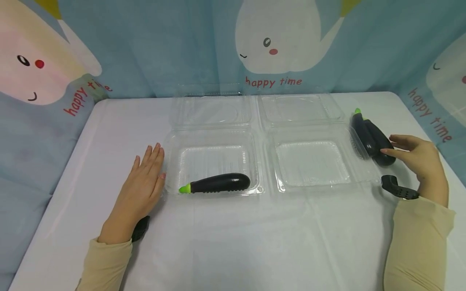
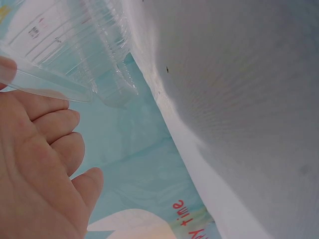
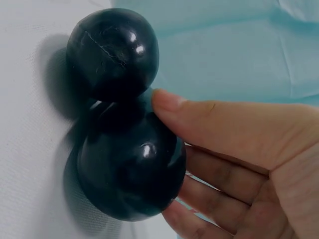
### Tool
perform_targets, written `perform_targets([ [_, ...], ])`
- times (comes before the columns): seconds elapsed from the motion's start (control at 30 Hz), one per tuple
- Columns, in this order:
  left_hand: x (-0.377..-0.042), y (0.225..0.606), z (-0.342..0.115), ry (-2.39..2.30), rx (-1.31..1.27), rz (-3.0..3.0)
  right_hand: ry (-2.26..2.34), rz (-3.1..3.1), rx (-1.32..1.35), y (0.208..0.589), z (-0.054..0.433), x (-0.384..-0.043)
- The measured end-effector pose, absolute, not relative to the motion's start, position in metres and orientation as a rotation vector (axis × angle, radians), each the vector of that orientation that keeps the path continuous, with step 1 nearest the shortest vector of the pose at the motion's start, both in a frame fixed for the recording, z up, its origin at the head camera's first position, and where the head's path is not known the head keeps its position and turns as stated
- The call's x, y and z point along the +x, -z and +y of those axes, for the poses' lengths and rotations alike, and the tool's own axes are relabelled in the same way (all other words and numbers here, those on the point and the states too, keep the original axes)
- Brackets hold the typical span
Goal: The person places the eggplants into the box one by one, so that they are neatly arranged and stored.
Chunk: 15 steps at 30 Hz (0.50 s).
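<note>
1. Clear plastic makes up the two open boxes noted in the head view: a left box and a right box, side by side on the white surface, with their lids folded back.
2. Head view: one loose eggplant lies in the left box along its near side, green tip to the left. Two more lie alongside each other by the right box: an inner eggplant and an outer eggplant.
3. Head view: the left hand has its fingers straight and close together at the left box's edge. The right hand holds the outer eggplant, its grip about that eggplant's width.
4. Left wrist view: clear rim shows between thumb and fingers; whether it is pressed firmly cannot be told. Judged risk: a hard push there could bend or slide the light box.
5. Right wrist view: the thumb sits where the two eggplants meet; the fingers pass behind the outer one. Judged risks: glossy, rounded skin could slip from a fingertip hold; the neighbour, lying against it, could roll when disturbed; a low lift could catch the right box's edge.
</note>
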State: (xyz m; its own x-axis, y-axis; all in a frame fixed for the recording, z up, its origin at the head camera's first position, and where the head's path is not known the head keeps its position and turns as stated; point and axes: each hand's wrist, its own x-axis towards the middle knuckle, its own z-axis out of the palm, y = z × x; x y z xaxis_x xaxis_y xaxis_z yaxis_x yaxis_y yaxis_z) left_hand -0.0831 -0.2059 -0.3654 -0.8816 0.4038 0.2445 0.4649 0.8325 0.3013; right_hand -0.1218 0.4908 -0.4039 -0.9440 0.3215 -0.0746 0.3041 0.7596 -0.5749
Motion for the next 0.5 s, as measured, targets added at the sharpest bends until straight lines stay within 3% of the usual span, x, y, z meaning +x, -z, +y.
perform_targets([
  [0.5,-0.0834,0.3655,-0.2049,0.527,-0.671,-2.842,-0.982,-3.026,-0.571,0.3956,0.4853,-0.1195],
])
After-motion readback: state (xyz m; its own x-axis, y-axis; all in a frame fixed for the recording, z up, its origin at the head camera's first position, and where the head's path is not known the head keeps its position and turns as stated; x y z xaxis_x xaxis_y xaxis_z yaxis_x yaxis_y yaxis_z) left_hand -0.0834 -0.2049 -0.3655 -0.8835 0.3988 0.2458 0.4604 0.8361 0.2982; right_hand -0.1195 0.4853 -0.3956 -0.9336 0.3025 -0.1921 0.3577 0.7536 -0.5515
